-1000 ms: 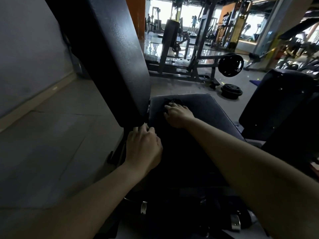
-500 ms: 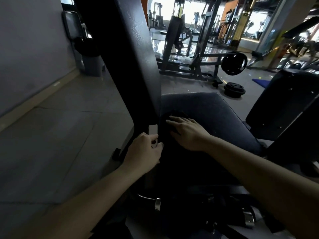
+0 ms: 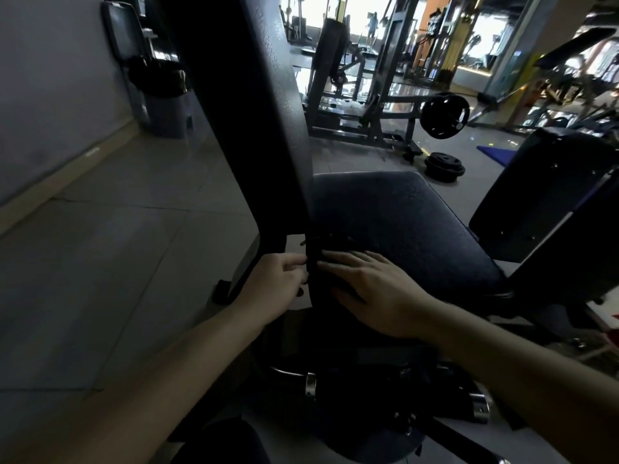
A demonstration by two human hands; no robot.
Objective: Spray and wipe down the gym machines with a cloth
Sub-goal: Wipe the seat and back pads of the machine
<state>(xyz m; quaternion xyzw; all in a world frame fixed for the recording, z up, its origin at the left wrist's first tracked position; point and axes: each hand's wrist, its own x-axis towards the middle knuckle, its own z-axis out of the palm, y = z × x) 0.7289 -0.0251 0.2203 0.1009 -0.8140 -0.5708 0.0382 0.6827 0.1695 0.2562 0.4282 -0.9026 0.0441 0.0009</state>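
Observation:
The machine's black seat pad (image 3: 402, 222) lies in front of me, and its tall black back pad (image 3: 241, 112) rises at the left. A dark cloth (image 3: 326, 246), hard to tell apart from the pad, lies at the seat's near left edge. My right hand (image 3: 375, 286) presses flat on the cloth with its fingers straight. Beside the seat's left edge, my left hand (image 3: 271, 283) has curled fingers that pinch the cloth where it hangs over. No spray bottle is in view.
Another black padded machine (image 3: 542, 195) stands close on the right. Weight plates (image 3: 444, 167) lie on the floor beyond the seat, near a loaded rack (image 3: 443, 115). A bin (image 3: 164, 102) stands by the left wall. Chrome frame parts (image 3: 310, 383) sit below the seat.
My right hand has slid the cloth from the seat's far part back to its near left edge and flattened out. My left hand stayed at the seat's left edge and now touches the cloth.

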